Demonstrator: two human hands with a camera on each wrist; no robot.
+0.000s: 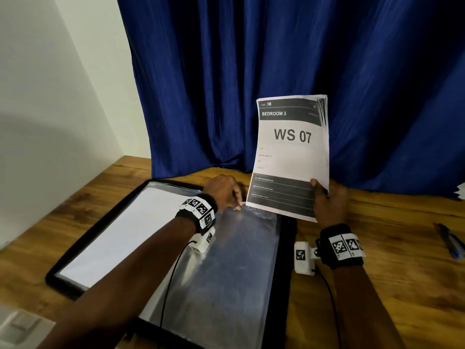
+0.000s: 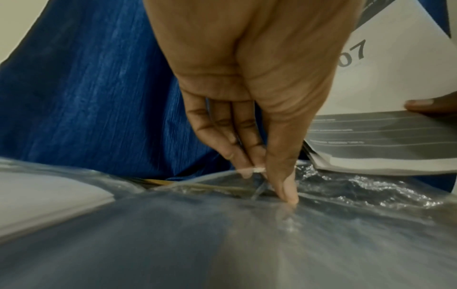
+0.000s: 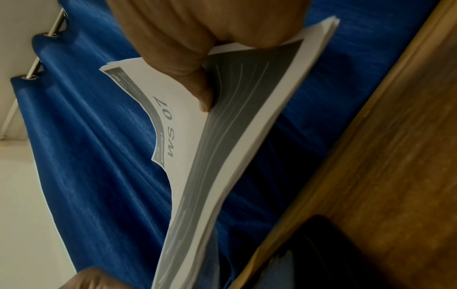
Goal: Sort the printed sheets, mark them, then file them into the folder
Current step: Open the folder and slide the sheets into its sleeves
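A black folder (image 1: 285, 248) lies open on the wooden table, with clear plastic sleeves (image 1: 234, 268) on its right half and a white sheet (image 1: 120, 238) on its left. My left hand (image 1: 224, 190) pinches the top edge of a plastic sleeve (image 2: 321, 224) between thumb and fingers (image 2: 232, 140). My right hand (image 1: 329, 200) holds a stack of printed sheets (image 1: 292, 157) upright by its lower right corner; the top sheet reads "BEDROOM 3, WS 07". The stack's bottom edge hovers just over the sleeve's top edge. In the right wrist view the thumb (image 3: 200, 93) presses on the stack (image 3: 237, 156).
A blue curtain (image 1: 251, 71) hangs close behind the table. A blue pen (image 1: 450, 243) lies on the table at the far right, and more white paper (image 1: 461, 191) shows at the right edge. A white wall (image 1: 50, 96) stands on the left.
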